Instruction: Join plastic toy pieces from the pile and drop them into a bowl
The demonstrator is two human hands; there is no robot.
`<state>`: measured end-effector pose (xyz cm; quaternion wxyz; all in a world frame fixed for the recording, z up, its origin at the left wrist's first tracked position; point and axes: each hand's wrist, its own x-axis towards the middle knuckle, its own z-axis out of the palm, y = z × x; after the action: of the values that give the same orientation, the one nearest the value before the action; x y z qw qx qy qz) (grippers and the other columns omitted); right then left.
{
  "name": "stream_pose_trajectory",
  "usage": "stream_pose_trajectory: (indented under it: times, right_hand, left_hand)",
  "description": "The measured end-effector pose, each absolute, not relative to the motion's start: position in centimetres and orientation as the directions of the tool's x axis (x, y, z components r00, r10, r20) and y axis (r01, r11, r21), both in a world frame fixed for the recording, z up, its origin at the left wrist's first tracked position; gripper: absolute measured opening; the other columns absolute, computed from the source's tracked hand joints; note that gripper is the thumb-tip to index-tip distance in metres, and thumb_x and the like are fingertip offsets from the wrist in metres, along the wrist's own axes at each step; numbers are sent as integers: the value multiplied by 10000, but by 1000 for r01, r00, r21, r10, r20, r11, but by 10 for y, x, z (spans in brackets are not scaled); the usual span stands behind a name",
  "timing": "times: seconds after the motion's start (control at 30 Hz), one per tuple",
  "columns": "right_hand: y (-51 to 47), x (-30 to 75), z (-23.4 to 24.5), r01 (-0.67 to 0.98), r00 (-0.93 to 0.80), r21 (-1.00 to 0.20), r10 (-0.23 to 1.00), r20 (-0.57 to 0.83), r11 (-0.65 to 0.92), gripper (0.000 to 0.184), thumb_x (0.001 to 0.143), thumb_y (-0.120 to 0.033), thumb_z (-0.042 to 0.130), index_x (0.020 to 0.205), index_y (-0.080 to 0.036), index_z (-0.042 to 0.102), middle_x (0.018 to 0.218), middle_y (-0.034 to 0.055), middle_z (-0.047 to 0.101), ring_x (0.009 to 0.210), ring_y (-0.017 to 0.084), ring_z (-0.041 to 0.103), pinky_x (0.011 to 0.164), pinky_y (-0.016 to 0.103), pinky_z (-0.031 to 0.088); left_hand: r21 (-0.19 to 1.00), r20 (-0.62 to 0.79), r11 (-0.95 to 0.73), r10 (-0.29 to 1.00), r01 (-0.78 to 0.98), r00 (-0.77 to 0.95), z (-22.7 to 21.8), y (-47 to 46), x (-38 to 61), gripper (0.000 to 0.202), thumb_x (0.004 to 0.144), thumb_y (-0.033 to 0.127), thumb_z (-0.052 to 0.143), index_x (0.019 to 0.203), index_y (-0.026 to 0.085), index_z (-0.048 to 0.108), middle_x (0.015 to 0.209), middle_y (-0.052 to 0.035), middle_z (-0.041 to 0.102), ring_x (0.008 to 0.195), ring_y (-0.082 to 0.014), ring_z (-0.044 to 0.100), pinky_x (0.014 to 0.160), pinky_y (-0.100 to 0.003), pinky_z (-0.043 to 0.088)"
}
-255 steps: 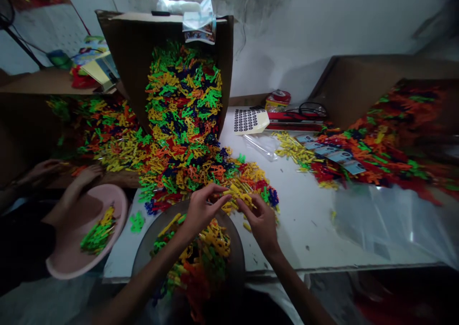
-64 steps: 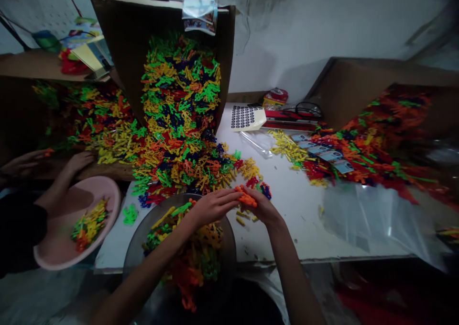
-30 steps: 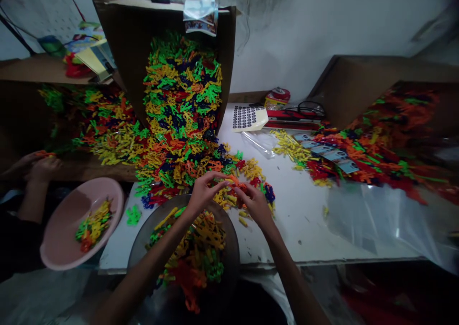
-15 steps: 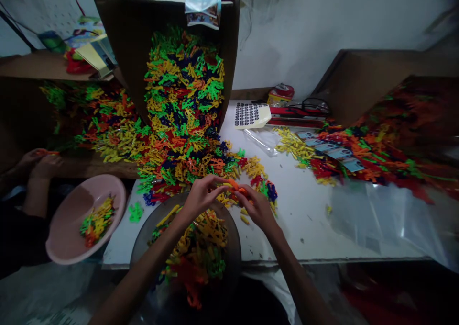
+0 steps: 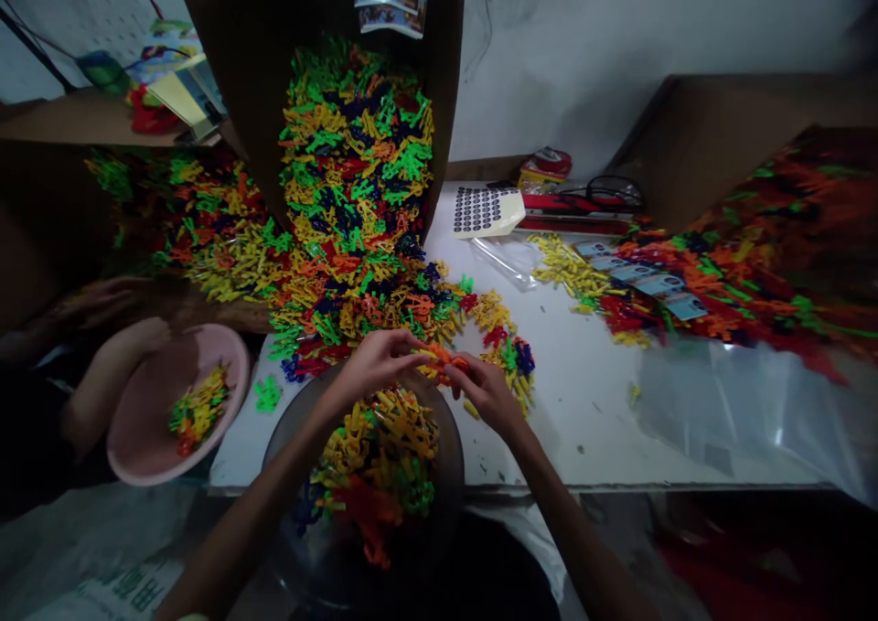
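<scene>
Orange plastic pieces [image 5: 444, 358] pinched between the left hand [image 5: 374, 363] and right hand [image 5: 486, 392] fingers.

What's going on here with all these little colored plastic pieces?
A person sits at a white table. Their left hand and right hand together hold a small bunch of orange plastic pieces just above the rim of a dark round bowl heaped with mixed pieces. A large multicoloured pile spills down a cardboard panel onto the table. To the left, a co-worker's hand is beside a pink bowl that holds more pieces.
</scene>
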<state>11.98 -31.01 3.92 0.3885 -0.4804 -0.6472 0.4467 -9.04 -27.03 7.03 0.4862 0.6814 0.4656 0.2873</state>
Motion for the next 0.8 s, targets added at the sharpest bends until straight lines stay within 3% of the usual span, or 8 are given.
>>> stream_pose_trajectory:
  times: [0.1, 0.2, 0.27, 0.4, 0.5, 0.6, 0.8]
  right_hand:
    - [-310, 110, 40, 351, -125, -923, 985, 122, 159, 313, 926, -474, 538, 943, -209, 704, 678, 7, 644, 623, 182, 577, 627, 273, 419]
    - [-313, 105, 40, 404, -43, -896, 982, 182, 184, 300, 939, -445, 529, 1062, -219, 684, 751, 21, 682, 652, 194, 612, 660, 284, 444]
    - [-315, 106, 40, 408, -54, -886, 975, 217, 220, 300, 946, -428, 517, 1083, -215, 678, 753, 27, 682, 647, 194, 610, 663, 288, 448]
    - [-318, 115, 38, 338, -222, -908, 958, 180, 249, 281, 955, -420, 510, 935, -208, 693, 643, 6, 619, 584, 168, 557, 623, 273, 426]
    - [-317, 116, 31, 214, -254, -955, 956, 147, 204, 302, 949, -437, 528, 807, -203, 656, 627, -2, 579, 584, 155, 536, 612, 265, 414]
    - [-314, 114, 21, 113, -214, -981, 968, 133, 160, 291, 936, -459, 559, 817, -204, 633, 660, -8, 563, 599, 150, 533, 603, 263, 415]
    - [-318, 111, 12, 42, -385, -998, 923, 24, 44, 296, 925, -509, 569, 937, -214, 600, 749, -3, 621, 627, 155, 578, 605, 268, 460]
  left_hand:
    - [860, 108, -260, 934, 440, 341, 71, -277, -84, 314, 853, 450, 656, 952, 158, 718, 834, -59, 752, 686, -181, 685, 580, -237, 502]
    - [801, 294, -390, 917, 454, 270, 71, -288, -74, 222, 887, 365, 632, 982, 174, 693, 1032, -84, 752, 834, -197, 716, 771, -278, 544]
    - [803, 323, -402, 914, 441, 245, 73, -293, -72, 206, 889, 349, 631, 984, 175, 686, 1078, -91, 743, 881, -206, 719, 820, -290, 542]
    - [910, 26, -171, 933, 378, 359, 82, -289, -82, 315, 836, 446, 676, 943, 151, 695, 883, -81, 760, 757, -213, 715, 632, -259, 530]
    - [951, -193, 71, 895, 300, 402, 83, -280, -91, 416, 752, 501, 738, 923, 125, 685, 797, -77, 745, 719, -216, 706, 594, -254, 521]
    - [957, -263, 188, 885, 222, 383, 77, -275, -95, 443, 695, 495, 782, 907, 116, 692, 788, -68, 733, 721, -207, 699, 616, -261, 532]
    - [946, -316, 246, 847, 211, 428, 65, -281, -104, 426, 691, 476, 784, 898, 117, 687, 800, -55, 704, 722, -186, 673, 653, -275, 535]
